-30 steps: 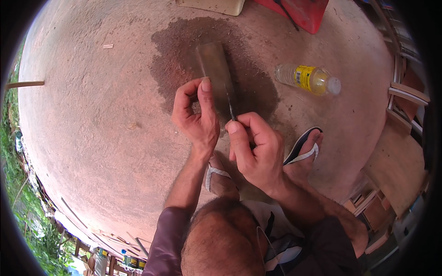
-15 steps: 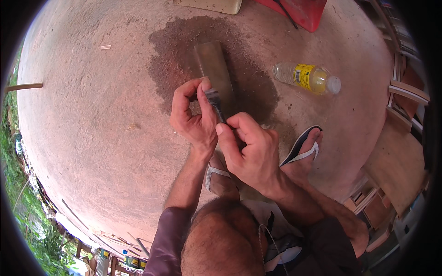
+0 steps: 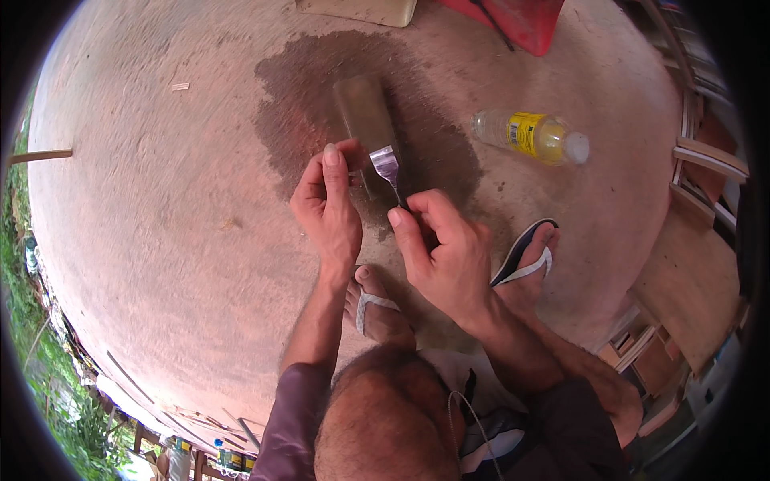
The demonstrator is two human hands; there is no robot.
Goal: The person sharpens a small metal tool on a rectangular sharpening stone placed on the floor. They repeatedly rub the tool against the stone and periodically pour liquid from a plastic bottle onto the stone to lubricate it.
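My right hand (image 3: 449,252) pinches the handle of a small fishtail chisel (image 3: 385,164). Its shiny blade flares out from a thin neck and points away from me; most of the handle is hidden in my fingers. Just left of the blade, my left hand (image 3: 329,204) is raised with thumb and fingers apart, holding nothing; its forefinger is a bit blurred. Beyond both hands, a flat, wet, grey-brown block (image 3: 365,108), like a sharpening stone, lies on a dark wet patch (image 3: 297,88) of the floor.
A clear plastic bottle (image 3: 529,136) with a yellow label lies at the right. A red container (image 3: 529,28) and a cream tray (image 3: 361,10) stand at the far edge. Wood pieces (image 3: 698,208) are stacked along the right. My sandalled feet (image 3: 377,309) flank the work spot.
My left hand has drawn off the blade to the left and opened. The chisel's blade now shows its broad shiny face; my right hand keeps its grip with a slight shift right.
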